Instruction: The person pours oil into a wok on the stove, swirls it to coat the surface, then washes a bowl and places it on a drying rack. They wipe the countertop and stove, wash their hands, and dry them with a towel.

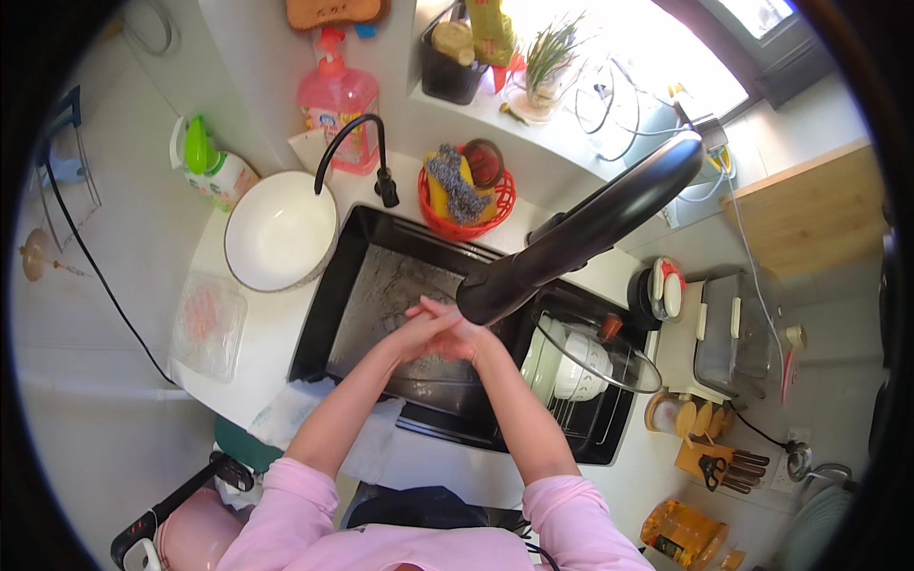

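Both my hands meet over the black sink [314,333], pressed palm against palm and crossing each other below the spout of the black faucet [581,228]. My left hand [415,339] lies against the right one, with its fingers stretched across it and partly hidden. My right hand [464,340] has its fingers extended toward the left, past the left hand. Neither hand shows an object in it. The sink bottom beneath them looks wet. Whether water runs from the spout I cannot make out.
Left of the sink stand a white pot [281,233] and a clear plastic tray [211,324]. A red basket [505,205] with scrubbers sits behind it. On the right, a glass lid [609,366] leans over white bowls [578,371]. A cloth [371,438] lies along the front edge.
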A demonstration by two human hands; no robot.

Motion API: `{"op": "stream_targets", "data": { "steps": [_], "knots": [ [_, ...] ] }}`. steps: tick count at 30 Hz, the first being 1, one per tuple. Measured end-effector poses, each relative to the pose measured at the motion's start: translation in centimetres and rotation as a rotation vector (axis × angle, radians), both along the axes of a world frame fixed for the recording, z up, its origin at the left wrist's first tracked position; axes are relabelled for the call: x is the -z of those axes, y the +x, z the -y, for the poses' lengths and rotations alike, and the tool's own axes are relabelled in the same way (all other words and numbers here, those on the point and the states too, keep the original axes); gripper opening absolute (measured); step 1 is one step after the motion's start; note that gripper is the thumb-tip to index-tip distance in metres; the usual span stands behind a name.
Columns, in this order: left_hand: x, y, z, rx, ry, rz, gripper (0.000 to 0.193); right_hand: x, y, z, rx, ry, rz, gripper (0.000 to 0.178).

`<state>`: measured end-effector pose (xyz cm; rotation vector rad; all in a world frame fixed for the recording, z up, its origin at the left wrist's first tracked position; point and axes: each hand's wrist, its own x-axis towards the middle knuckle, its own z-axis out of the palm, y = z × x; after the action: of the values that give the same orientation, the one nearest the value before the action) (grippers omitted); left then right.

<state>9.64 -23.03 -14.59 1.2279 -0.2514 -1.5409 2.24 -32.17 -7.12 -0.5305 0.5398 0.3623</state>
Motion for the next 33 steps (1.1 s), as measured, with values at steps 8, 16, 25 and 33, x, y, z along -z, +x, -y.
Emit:
{"op": "stream_targets", "data": {
  "steps": [8,16,25,33],
  "knots": [
    [1.7,0.0,0.1,-0.593,0.035,-0.008,0.033,10.3,4.2,-5.1,0.753,-0.293,-0.127,0.038],
    [-4.9,-3.5,1.5,-0.75,0.15,0.246,0.037,18.2,3.2,-2.9,0.808,-0.921,-0.242,0.033],
    [-2.7,-0.6,0.6,-0.781,0.02,0.774,0.023,4.7,3.1,-4.3,0.734,-1.266,0.07,0.019],
    [-3.0,-1.3,0.5,-0.797,-0.281,-0.277,0.027,3.9,3.4,-3.3,0.974,0.297,0.146,0.043]
  ]
}}
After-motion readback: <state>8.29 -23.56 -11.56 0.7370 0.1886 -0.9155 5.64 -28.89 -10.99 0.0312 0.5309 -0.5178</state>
